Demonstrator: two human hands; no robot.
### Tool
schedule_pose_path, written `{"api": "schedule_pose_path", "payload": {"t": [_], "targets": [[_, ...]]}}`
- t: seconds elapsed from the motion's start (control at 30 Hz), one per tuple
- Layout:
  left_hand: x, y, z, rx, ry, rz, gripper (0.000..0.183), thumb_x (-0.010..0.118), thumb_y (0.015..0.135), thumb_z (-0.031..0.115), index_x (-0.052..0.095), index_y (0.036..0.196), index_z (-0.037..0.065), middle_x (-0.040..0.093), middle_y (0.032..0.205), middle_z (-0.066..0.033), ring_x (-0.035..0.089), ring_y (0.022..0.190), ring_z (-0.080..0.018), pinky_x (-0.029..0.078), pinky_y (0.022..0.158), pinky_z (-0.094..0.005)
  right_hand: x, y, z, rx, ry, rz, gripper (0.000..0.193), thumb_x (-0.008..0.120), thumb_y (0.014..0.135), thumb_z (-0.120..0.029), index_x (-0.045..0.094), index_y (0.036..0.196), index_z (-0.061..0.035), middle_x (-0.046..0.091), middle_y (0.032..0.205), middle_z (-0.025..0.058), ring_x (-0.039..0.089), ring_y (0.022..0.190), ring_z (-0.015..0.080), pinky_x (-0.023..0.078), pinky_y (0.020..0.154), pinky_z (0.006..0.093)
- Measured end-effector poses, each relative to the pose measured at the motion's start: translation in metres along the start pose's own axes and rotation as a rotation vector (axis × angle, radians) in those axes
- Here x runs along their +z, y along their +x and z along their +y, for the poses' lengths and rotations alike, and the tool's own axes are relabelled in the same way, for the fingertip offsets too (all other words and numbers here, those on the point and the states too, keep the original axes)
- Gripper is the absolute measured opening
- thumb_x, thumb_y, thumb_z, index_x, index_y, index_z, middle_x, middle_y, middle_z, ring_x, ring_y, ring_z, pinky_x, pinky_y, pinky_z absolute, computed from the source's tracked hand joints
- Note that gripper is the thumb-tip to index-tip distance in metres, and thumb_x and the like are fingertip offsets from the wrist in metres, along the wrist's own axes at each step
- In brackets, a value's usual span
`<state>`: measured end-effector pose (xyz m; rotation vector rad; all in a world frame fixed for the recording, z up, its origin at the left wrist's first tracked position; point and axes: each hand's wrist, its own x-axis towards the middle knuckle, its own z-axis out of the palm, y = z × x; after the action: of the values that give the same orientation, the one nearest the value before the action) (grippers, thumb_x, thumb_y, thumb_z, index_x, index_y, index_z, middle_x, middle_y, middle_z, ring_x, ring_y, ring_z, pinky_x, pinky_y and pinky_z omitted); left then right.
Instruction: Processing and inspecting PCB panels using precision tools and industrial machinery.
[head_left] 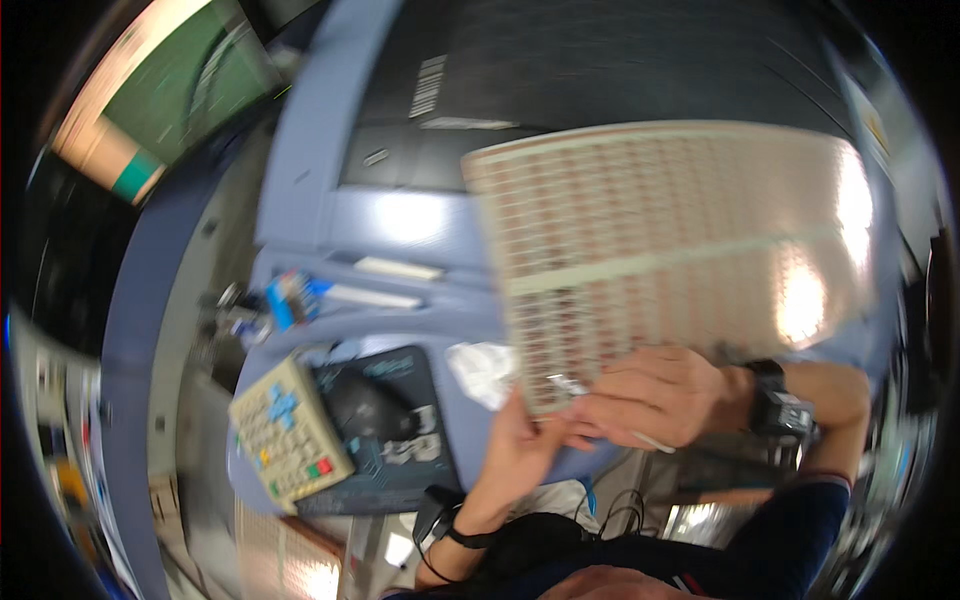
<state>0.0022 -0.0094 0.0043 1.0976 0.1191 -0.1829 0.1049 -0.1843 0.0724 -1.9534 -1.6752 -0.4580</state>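
Observation:
A large, thin beige panel (640,220) lies tilted across the right half of the head view. It carries rows of small reddish marks and a pale stripe across its middle, and light glares off its right side. My left hand (525,445) pinches the panel's near left corner. Right beside it, my right hand (655,395) is closed over the near edge, fingertips almost touching the left thumb. From its underside sticks out the end of a thin pale stick (655,442). Something small and shiny (565,385) sits at the right fingertips; blur hides what it is.
Left of my hands lie a beige keypad (290,435) with coloured keys, a black mouse (372,405) and a dark mat (435,470). A crumpled white tissue (480,372) rests by the panel's corner. Farther off are pale sticks (375,297), a blue item (290,300) and a black surface (600,70).

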Motion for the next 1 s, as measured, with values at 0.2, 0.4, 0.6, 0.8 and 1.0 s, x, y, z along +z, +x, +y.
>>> {"api": "schedule_pose_path", "payload": {"t": [0.2,0.4,0.6,0.8,1.0], "targets": [[0.006,0.004,-0.007,0.056,0.053,0.116,0.038,0.058,0.093,0.006,0.04,0.125,-0.004,0.067,0.092,-0.0201,0.07,0.073,-0.0255,0.058,0.056,-0.0308,-0.027,-0.095,-0.041,0.084,-0.107,0.098,0.033,0.076,0.07,-0.006,0.066,0.101,0.0003,0.06,0.088,0.0085,0.061,0.066,0.0205,0.05,0.056,0.0294],[0.019,-0.018,-0.003,0.112,0.005,0.054,0.044,0.058,0.093,0.013,0.039,0.129,-0.004,0.065,0.103,-0.0239,0.071,0.084,-0.0314,0.061,0.065,-0.0354,-0.023,-0.167,-0.109,0.286,-0.066,0.152,0.028,0.079,0.071,-0.003,0.065,0.096,-0.0004,0.059,0.084,0.0096,0.061,0.063,0.02,0.05,0.052,0.0288],[0.027,-0.041,0.012,0.164,-0.509,-0.209,0.05,0.057,0.087,-0.003,0.041,0.133,-0.006,0.056,0.126,-0.0229,0.058,0.116,-0.0358,0.049,0.099,-0.0509,-0.002,-0.163,-0.134,0.405,0.102,0.091,0.032,0.073,0.075,-0.002,0.064,0.105,0.0033,0.061,0.09,0.0127,0.062,0.07,0.0253,0.052,0.056,0.0324],[-0.001,-0.09,0.048,0.346,-0.549,-0.275,0.058,0.061,0.079,-0.002,0.041,0.133,-0.008,0.057,0.125,-0.0235,0.059,0.113,-0.0373,0.05,0.097,-0.0513,0.042,-0.117,-0.112,0.257,-0.025,0.126,0.039,0.07,0.078,-0.005,0.061,0.116,-0.0004,0.063,0.104,0.0152,0.064,0.082,0.0281,0.053,0.066,0.0367],[-0.022,-0.158,0.081,0.591,-0.598,-0.165,0.08,0.064,0.07,0.005,0.029,0.141,-0.006,0.054,0.126,-0.0268,0.064,0.099,-0.0405,0.06,0.07,-0.0454,0.112,-0.096,-0.062,0.665,0.094,0.014,0.049,0.075,0.079,-0.013,0.058,0.125,-0.0057,0.062,0.118,0.0143,0.06,0.104,0.0311,0.05,0.087,0.0385]]}}
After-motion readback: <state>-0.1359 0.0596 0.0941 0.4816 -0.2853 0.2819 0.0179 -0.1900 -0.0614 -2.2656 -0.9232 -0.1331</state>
